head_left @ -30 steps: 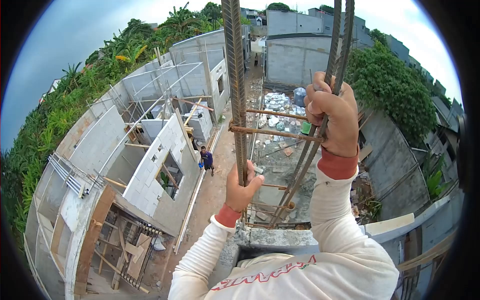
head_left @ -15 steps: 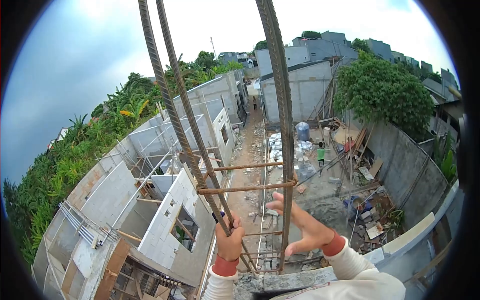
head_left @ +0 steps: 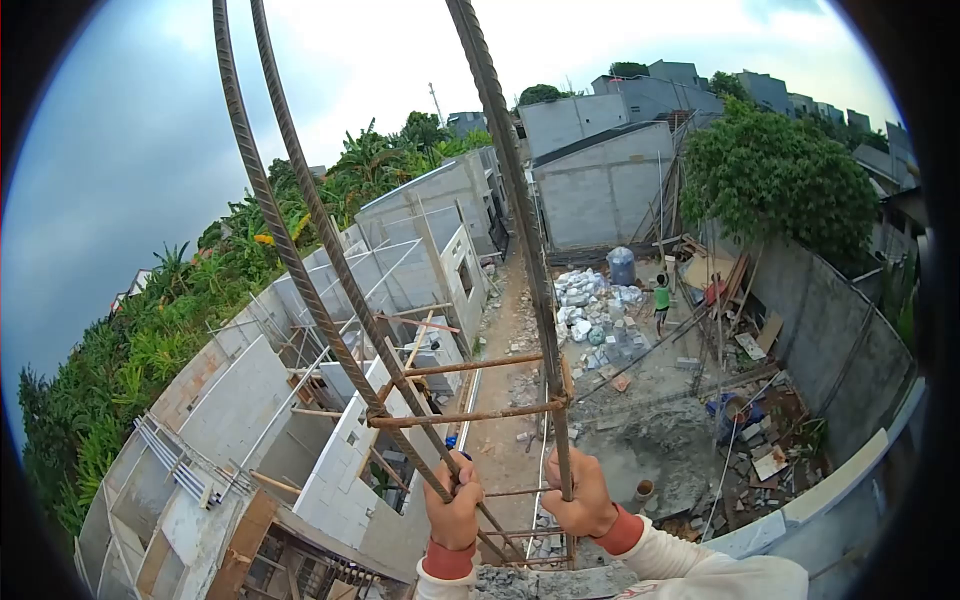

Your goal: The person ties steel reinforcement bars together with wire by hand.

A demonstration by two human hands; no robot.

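Note:
Three long ribbed steel bars rise in front of me, tied by rusty stirrups [head_left: 465, 414]. My left hand [head_left: 455, 508] is closed around the front left rebar [head_left: 268, 200], below the top stirrups. The second left rebar [head_left: 315, 205] runs just behind it. A small dark and blue object [head_left: 453, 441] shows at the top of that hand; I cannot make out what it is. My right hand [head_left: 582, 494] grips the right rebar [head_left: 545, 305] at about the same height. The lower bar ends meet a concrete top [head_left: 545, 580] below.
Far below on the left stand unfinished block walls [head_left: 335, 475] with wooden props. A dirt lane [head_left: 500, 350] runs between buildings. To the right are white sacks [head_left: 585, 300], a blue drum [head_left: 621, 265], rubble, timber and a person in green [head_left: 661, 300]. A concrete wall [head_left: 835, 320] bounds the yard.
My right hand, open beside the right rebar before, has closed around it. The bars now lean further left in view. My left hand keeps its hold.

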